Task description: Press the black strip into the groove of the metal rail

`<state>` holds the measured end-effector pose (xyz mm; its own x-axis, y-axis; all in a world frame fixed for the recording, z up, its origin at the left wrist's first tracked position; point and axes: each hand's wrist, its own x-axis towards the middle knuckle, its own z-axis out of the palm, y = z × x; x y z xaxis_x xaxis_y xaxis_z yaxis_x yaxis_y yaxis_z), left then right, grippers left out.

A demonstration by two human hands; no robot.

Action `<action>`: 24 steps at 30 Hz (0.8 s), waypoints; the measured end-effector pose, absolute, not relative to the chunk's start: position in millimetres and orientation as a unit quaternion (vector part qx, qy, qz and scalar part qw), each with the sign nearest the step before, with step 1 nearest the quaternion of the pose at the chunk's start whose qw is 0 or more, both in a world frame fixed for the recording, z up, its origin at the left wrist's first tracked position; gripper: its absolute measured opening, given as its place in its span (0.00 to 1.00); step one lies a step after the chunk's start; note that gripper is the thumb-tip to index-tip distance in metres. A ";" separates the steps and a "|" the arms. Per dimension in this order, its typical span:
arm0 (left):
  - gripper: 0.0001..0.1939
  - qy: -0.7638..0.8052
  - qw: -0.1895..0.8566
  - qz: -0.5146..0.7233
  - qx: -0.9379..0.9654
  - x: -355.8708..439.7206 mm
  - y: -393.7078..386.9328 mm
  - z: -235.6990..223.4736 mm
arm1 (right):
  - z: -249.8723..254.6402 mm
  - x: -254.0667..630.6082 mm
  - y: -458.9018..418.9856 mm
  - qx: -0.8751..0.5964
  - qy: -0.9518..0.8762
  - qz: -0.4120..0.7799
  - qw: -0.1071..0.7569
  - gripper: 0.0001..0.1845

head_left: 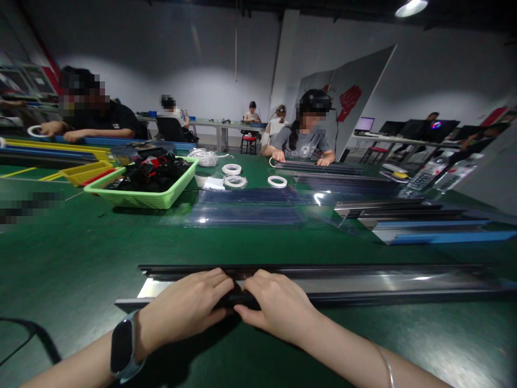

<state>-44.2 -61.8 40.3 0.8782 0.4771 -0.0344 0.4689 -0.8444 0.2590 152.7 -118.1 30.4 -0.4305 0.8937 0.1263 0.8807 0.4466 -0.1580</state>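
Note:
A long metal channel profile with black raised edges (383, 284) lies across the green table in front of me. My left hand (197, 296) grips its near black edge left of the middle, thumb below and fingers over the top. Close beside it, my right hand (274, 302) holds the same edge in the same way, the two thumbs almost touching. Whatever may be under the fingertips is hidden. The profile's left end is cut and shows bright metal; its right end reaches toward the table's right side.
A green basket (169, 201) of black and red items stands at the back left. Clear plastic film (250, 213) lies mid-table, near white tape rolls (277, 181). More profiles (436, 234) and bottles (428, 175) are at the right. Co-workers sit at the far side.

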 end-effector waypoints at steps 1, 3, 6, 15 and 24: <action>0.12 0.244 0.132 0.019 0.961 -44.4 -61.9 40.4 | 30.3 152.8 -118.0 -0.525 -0.845 0.033 0.097 0.15; 0.12 0.244 0.136 0.026 0.960 -44.9 -62.1 40.3 | 30.2 153.3 -118.3 -0.526 -0.843 0.038 0.102 0.15; 0.12 0.248 0.137 0.027 0.959 -45.1 -62.1 40.3 | 31.0 154.2 -118.6 -0.527 -0.840 0.053 0.112 0.16; 0.13 0.248 0.146 0.015 0.958 -43.4 -62.1 41.2 | 33.8 154.4 -118.5 -0.524 -0.844 0.055 0.103 0.16; 0.13 0.237 0.144 0.017 0.961 -43.6 -61.9 42.1 | 37.2 153.6 -118.6 -0.528 -0.842 0.070 0.091 0.16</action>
<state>-43.6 -61.9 42.1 0.8873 0.4599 -0.0351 0.4500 -0.8464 0.2849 153.6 -118.6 37.2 -0.4267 0.9009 0.0788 0.8757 0.4334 -0.2128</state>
